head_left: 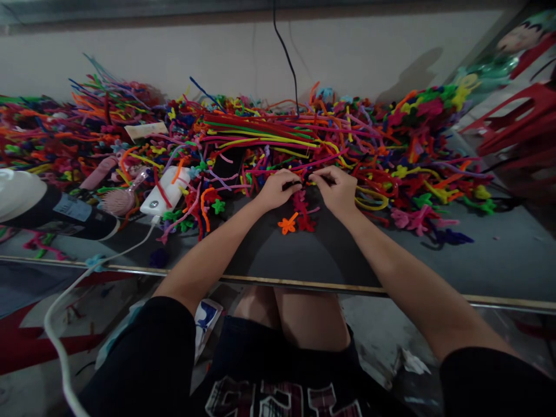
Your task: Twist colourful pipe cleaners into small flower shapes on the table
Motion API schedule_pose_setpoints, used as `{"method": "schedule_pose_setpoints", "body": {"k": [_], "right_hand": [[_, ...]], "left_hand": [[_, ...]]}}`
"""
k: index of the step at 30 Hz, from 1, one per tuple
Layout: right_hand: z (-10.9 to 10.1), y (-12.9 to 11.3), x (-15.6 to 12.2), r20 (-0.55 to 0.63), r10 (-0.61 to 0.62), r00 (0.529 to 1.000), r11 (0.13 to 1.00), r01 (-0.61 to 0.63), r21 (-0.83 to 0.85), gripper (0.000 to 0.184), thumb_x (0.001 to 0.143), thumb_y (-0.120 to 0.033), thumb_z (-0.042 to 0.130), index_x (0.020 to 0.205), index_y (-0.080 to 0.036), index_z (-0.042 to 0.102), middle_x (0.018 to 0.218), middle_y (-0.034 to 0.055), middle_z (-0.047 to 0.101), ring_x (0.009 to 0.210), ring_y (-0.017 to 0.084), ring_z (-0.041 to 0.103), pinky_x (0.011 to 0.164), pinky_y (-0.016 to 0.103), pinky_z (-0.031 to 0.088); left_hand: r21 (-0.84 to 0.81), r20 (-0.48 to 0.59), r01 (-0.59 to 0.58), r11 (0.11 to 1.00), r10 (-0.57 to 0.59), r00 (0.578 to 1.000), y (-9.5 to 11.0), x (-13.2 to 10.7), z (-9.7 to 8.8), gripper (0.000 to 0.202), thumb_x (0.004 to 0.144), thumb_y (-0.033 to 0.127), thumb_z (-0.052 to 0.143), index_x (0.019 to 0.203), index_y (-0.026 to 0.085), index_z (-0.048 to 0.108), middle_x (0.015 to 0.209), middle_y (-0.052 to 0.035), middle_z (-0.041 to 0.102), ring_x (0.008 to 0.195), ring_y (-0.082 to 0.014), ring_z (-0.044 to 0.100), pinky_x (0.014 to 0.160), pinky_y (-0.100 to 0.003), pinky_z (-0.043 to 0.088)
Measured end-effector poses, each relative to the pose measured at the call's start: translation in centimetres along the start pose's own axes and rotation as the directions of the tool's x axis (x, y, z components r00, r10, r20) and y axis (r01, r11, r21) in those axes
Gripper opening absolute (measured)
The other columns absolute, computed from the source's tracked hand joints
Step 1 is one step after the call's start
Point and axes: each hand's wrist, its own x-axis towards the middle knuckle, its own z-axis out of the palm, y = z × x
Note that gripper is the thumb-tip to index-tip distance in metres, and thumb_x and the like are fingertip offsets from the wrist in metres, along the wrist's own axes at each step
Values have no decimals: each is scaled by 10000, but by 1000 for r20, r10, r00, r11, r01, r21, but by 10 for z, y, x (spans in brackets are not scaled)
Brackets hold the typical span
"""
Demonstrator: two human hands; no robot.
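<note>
My left hand (281,190) and my right hand (335,188) face each other over the middle of the table, fingers closed in a pinch. Between the fingertips is a short piece of red pipe cleaner (306,176), largely hidden by the fingers. Just below lie a pinkish-red pipe-cleaner piece (300,201), a dark red flower (306,223) and an orange flower (287,224). Behind my hands stretches a bundle of long straight pipe cleaners (260,133) in red, yellow, green and pink.
Heaped pipe cleaners and finished flowers (417,162) run along the wall. At left are a dark bottle with a white lid (65,208), a pink hairbrush (119,201) and a white power bank (165,191) with a cable (117,253). A red plastic stool (512,121) stands right.
</note>
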Motion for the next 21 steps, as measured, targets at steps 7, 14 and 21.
{"method": "schedule_pose_setpoints", "body": {"k": [7,14,21], "right_hand": [[4,-9,-3,106,31,994,991,-44,129,138,795,-360,701,792,-228,743,784,22,742,730,181,687,736,346,557],[4,-8,-1,124,-47,991,998,43,34,158,847,-334,632,806,-240,753,837,35,751,793,199,697,767,363,551],[7,7,-1,203,-81,976,992,100,-80,270,910,-299,503,934,-201,754,897,68,750,847,218,700,765,362,542]], "left_hand": [[15,53,-88,996,87,995,-4,-2,0,84,839,194,635,786,178,698,776,-33,679,855,-158,615,781,-294,496],[82,-23,-137,987,139,990,-5,-3,3,115,837,237,658,753,191,721,722,-25,680,793,-143,612,739,-270,495],[17,-42,-101,995,101,994,-6,-4,6,68,820,233,682,804,214,746,743,-13,701,768,-130,607,724,-266,502]]}}
